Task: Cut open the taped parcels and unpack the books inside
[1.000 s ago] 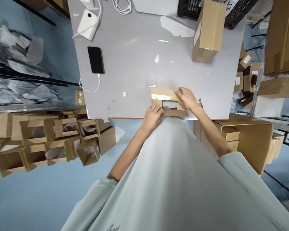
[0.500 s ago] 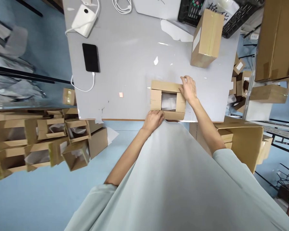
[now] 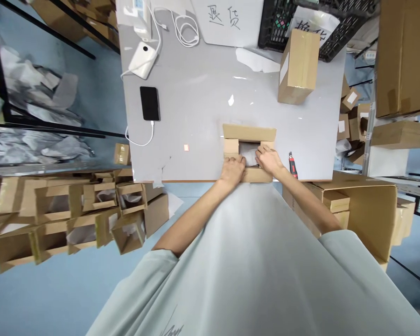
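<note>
A small cardboard box [image 3: 249, 133] lies at the table's front edge with its flaps folded open. Inside its opening shows a whitish translucent wrapping [image 3: 248, 156]; what it covers is hidden. My left hand [image 3: 233, 170] is closed over the box's left flap, fingertips bent in at the opening. On the other side, my right hand [image 3: 268, 160] grips the right flap, with its fingertips at the inner edge. A red and black utility knife [image 3: 292, 165] lies on the table to the right of my right hand.
On the grey table [image 3: 196, 107] stands a taped carton [image 3: 299, 65] before a black crate [image 3: 276, 23]. A phone [image 3: 150, 103] and white power bank [image 3: 143, 59] lie left with cables. Open boxes [image 3: 129, 228] are stacked lower left; a large carton [image 3: 367, 210] stands lower right.
My right hand has moved left and down from the box's upper right corner to its right flap. The far flap now stands up more, and the utility knife has come into sight.
</note>
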The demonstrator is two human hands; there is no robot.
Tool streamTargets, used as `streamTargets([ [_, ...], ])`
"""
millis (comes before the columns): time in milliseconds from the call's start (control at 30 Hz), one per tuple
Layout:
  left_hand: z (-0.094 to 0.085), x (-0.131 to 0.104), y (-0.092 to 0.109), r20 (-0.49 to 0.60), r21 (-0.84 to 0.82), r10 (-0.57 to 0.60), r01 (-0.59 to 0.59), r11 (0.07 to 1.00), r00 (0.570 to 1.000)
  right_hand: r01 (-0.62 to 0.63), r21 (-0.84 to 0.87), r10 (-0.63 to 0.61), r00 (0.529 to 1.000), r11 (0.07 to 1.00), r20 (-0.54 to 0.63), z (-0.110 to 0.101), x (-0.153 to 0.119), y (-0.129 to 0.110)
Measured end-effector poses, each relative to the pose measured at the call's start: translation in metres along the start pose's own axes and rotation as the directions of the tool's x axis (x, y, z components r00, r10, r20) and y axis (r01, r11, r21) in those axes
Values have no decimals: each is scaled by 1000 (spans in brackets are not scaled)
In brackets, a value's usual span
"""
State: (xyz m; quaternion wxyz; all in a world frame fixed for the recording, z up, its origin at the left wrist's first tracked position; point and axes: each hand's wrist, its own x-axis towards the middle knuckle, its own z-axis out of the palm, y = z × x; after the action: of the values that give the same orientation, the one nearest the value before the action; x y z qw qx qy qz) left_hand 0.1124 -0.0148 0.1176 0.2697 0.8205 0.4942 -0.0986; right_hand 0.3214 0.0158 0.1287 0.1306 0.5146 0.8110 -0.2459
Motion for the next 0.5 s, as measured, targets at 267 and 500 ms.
streamTargets([
  [267,-16,-52,-57,-191,-148,-133,106,983,972,-267,188,307,923,945,-233,13,-77,27],
  [500,-13,-50,-65,-248,-280,-297,225,933,922,-362,260,415,890,895,-187,45,-93,22],
])
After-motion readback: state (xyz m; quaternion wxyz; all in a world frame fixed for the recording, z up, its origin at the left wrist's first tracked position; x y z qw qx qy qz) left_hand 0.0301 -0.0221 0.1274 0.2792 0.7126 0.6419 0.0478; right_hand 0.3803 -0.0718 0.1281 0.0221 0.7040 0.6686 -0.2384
